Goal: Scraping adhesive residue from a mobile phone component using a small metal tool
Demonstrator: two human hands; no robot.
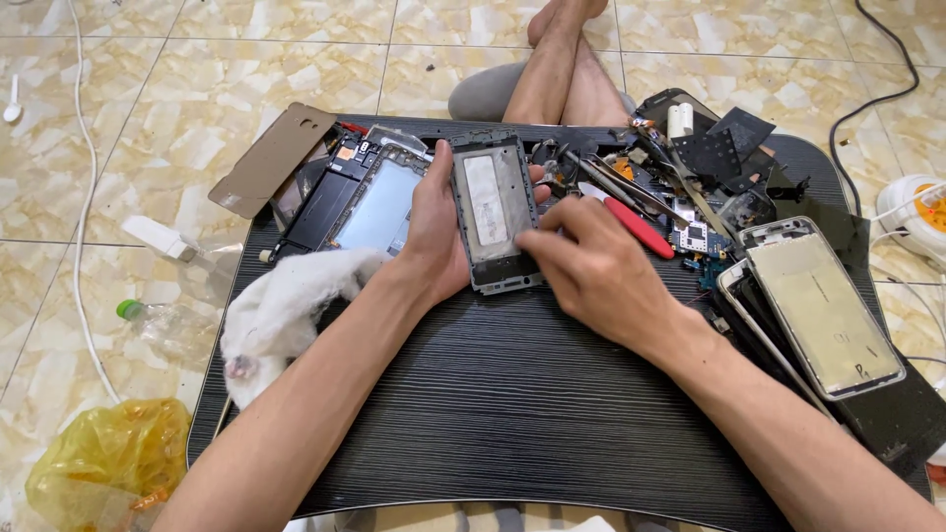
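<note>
Phone frame [496, 212] stands tilted over the table [493, 394], gripped along its nine o'clock edge by the left hand [434, 236]. Right hand [591, 266] sits at four o'clock, fingertips [532, 241] curled and pressing its lower edge, holding nothing else.

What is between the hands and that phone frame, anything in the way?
Nothing visible. The left hand already grips the phone frame along its left edge, and the right hand has its fingertips right on the frame's lower right side.

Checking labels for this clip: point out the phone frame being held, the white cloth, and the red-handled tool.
phone frame [490, 202]: head view, on its pale inner panel.
white cloth [281, 310]: head view, middle of the crumpled fabric.
red-handled tool [641, 229]: head view, on the red handle.
</note>
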